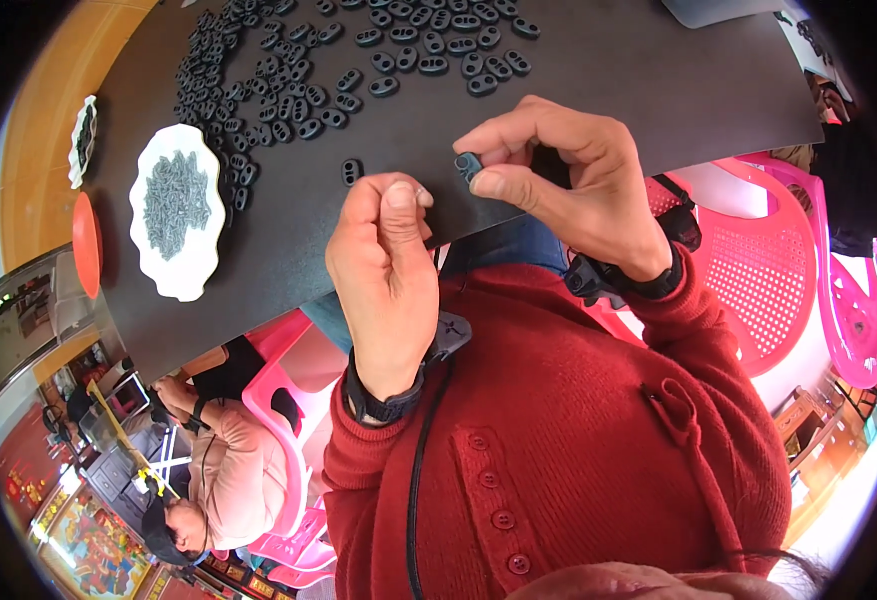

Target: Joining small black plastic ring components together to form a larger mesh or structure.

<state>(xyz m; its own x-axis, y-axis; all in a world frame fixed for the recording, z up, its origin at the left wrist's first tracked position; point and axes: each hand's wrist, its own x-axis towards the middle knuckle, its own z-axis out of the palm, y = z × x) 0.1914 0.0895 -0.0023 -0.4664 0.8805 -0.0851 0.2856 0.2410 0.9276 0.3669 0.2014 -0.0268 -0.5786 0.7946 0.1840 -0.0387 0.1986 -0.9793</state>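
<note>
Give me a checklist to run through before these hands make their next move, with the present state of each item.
1. Right hand has a secure pinch on the small dark piece: ok, it sits between thumb and fingertips.
2. Left hand holds a part: cannot tell; its fingertips are closed together and anything there is too small to make out.
3. Space between the two hands: ok, they are apart.
4. Small grey pieces kept in the white scalloped dish: ok, heaped in its middle.
5. All loose black pieces grouped together: not ok, a single black piece lies apart near the left hand.
</note>
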